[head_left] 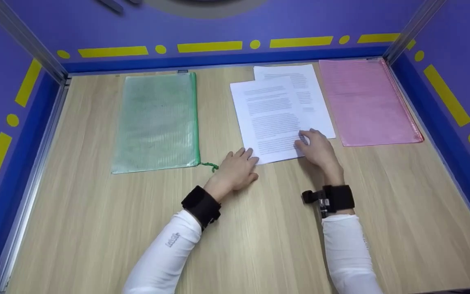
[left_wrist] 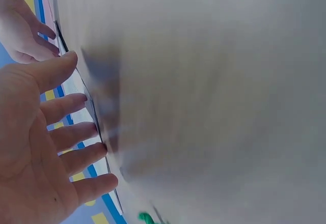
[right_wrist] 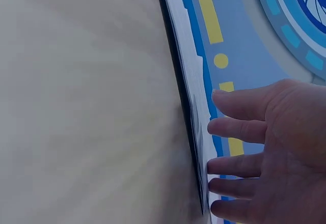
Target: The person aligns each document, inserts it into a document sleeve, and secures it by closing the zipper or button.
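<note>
Two piles or sheets of printed white paper overlap on the table. The nearer printed sheet [head_left: 271, 108] lies slightly askew over the farther printed sheet [head_left: 318, 106]. At the near sheet's lower left corner, my left hand [head_left: 235, 169] rests with fingers spread and fairly straight. My right hand [head_left: 320, 151] touches the same sheet near its lower right corner, thumb and forefinger a little apart. In the right wrist view, its fingers [right_wrist: 237, 167] reach straight to the paper. The left wrist view shows the left palm and extended fingers [left_wrist: 81, 158] along the paper's edge.
A green mesh zip pouch [head_left: 157, 122] lies to the left, its green cord [head_left: 209, 165] close to my left hand. A pink zip pouch [head_left: 371, 102] lies to the right of the papers. Blue-purple panels [head_left: 218, 28] wall the wooden table [head_left: 259, 228].
</note>
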### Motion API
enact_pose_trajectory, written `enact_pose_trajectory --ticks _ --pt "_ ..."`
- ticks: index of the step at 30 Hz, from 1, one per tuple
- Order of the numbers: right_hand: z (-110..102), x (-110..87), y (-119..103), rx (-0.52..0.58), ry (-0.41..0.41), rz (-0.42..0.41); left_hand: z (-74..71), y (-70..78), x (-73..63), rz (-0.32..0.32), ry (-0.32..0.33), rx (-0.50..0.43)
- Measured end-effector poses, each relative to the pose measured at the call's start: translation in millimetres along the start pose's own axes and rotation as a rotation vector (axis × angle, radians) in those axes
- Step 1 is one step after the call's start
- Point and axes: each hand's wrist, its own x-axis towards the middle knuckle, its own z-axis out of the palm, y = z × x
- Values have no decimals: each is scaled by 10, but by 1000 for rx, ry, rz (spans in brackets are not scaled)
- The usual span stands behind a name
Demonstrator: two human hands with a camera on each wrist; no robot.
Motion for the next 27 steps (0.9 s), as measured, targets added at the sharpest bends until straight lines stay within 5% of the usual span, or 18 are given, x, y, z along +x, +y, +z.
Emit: enact_pose_trajectory --ticks 18,27 --pt "172 -63 -329 -23 -58 -105 -58 -289 -209 -82 118 -6" --pt "164 -101 -400 8 -39 -110 -148 -340 -219 -163 104 -15"
